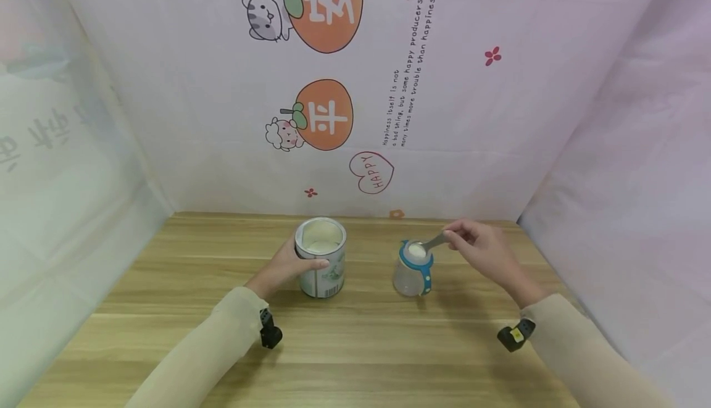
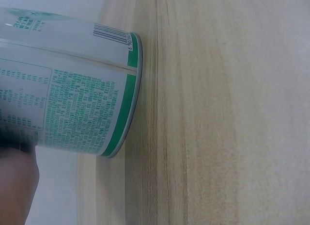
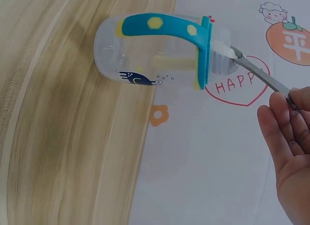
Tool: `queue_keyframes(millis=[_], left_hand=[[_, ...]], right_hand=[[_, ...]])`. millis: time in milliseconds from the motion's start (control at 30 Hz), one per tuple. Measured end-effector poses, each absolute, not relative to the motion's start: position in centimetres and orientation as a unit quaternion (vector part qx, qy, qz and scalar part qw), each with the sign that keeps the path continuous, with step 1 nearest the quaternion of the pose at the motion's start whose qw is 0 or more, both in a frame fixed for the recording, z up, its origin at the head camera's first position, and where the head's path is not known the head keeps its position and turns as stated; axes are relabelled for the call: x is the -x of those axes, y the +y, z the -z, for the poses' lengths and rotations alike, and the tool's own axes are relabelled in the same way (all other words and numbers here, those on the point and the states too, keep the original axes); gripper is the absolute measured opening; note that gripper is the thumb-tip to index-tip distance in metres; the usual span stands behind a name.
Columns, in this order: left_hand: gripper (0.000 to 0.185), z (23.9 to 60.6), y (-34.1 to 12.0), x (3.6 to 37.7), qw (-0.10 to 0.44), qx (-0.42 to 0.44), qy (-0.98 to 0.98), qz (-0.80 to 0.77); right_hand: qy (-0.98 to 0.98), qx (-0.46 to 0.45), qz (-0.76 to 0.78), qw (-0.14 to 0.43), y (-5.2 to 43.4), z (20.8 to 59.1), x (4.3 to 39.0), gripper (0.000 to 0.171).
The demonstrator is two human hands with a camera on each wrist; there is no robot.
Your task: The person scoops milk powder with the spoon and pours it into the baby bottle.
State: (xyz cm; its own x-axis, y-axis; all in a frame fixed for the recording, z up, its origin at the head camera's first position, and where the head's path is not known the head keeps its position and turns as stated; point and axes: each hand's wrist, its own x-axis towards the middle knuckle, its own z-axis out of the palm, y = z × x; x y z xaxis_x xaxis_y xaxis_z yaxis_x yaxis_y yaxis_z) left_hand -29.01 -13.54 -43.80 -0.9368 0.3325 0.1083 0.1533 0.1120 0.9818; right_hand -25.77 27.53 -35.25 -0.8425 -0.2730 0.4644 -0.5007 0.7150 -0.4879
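My left hand [image 1: 291, 264] grips an open milk powder can [image 1: 328, 272], fingers round its far left side and thumb across the front. Pale powder [image 1: 323, 246] shows inside the can, and green print and a barcode mark its side in the left wrist view. To the right stands a clear baby bottle [image 1: 410, 279] with a blue handled collar and no lid. My right hand [image 1: 482, 250] pinches the handle of a metal spoon [image 3: 265, 77]. The spoon's bowl, with white powder [image 1: 416, 250], is at the bottle's mouth.
Both objects stand on a wood-grain table [image 1: 355, 352]. A white printed cloth [image 1: 444, 167] hangs behind it, with more cloth at both sides. Dark wrist cameras [image 1: 270, 331] sit on both cream sleeves.
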Motion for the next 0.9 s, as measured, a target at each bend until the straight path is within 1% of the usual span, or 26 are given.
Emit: queue_keyframes(millis=[133,200,567,700,900], left_hand=[[0.092,43.8,-13.5,29.0,0.072,-0.159,0.745,-0.644],[0.092,43.9,-13.5,29.0,0.073,-0.159,0.744,-0.645],[0.092,44.0,-13.5,29.1,0.071,-0.161,0.744,-0.645],[0.091,43.9,-13.5,29.1,0.069,-0.161,0.746,-0.643],[0.095,43.8,-13.5,29.1,0.066,-0.155,0.754,-0.635]], right_hand=[[-0.893,-0.256,-0.293,0.225,27.3,35.5,25.7,0.006],[-0.887,-0.275,-0.282,0.242,27.2,35.6,25.7,0.004],[-0.851,-0.359,-0.201,0.326,27.3,36.4,25.8,0.018],[-0.830,-0.396,-0.189,0.345,27.4,36.6,25.9,0.020],[-0.821,-0.424,-0.183,0.336,27.4,36.5,25.6,0.018]])
